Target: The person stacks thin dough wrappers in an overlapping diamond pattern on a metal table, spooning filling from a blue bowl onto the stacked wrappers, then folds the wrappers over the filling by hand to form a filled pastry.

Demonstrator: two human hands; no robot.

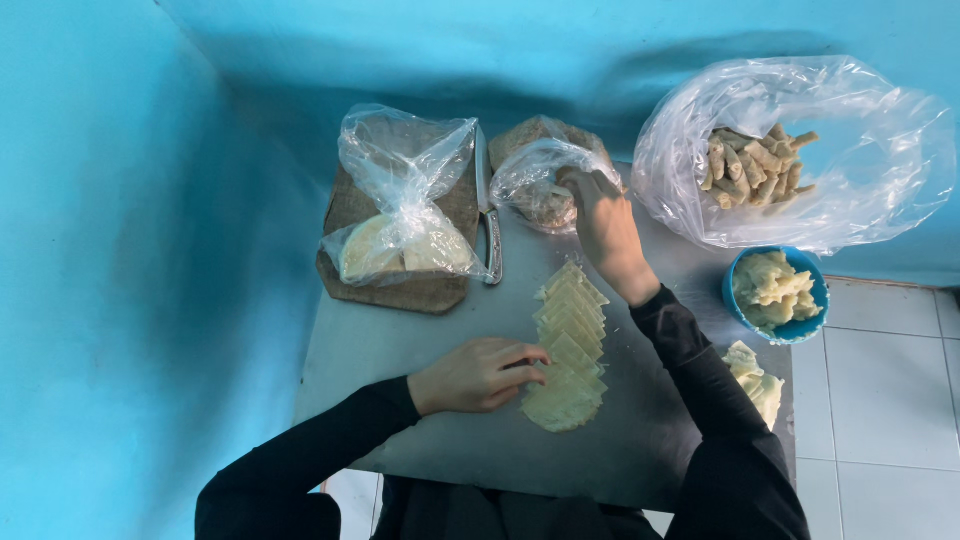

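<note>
The row of pale wrapper sheets (568,345) on the grey table (400,350) is best steadied by the left hand (480,376), fingertips curled loosely on its edge, while the right hand (604,225), fingers hidden in the small plastic bag (540,175), is kept gentle; its grip cannot be told.

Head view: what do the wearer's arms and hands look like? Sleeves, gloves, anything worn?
Both arms are in long black sleeves, plain, with no visible markings, ending at the wrists. The left hand and right hand are bare: no gloves. No rings, watch or bands can be made out at this resolution.
</note>
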